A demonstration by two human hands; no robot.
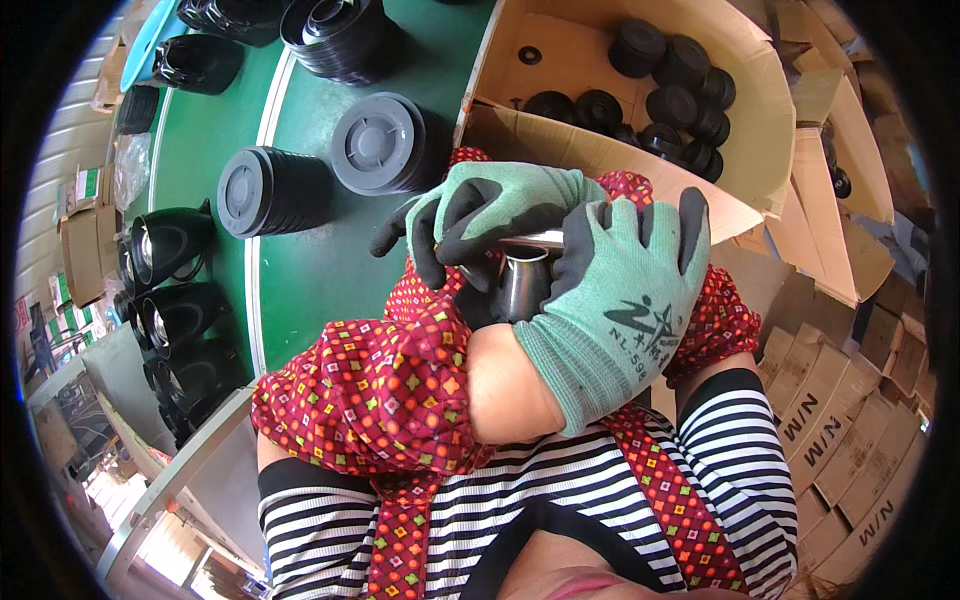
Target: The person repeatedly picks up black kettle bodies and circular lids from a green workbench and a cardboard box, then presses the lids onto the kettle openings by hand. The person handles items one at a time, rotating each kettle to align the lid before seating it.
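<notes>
Both gloved: left hand [490, 215] and right hand [625, 300] gripping a shiny metal cup [525, 280] at frame centre, over lap. Grey lid stacks [385, 145] on green table [310, 270] at 11 o'clock, cardboard box [600, 150] of black discs [680, 75] at 1 o'clock

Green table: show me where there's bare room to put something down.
Bare green table lies between the two grey lid stacks and the hands. The left edge is crowded with black kettles. The cardboard box floor is bare at left, black discs at right.

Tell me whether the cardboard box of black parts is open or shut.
Open: the cardboard box has its flaps spread, with round black parts visible inside.
</notes>
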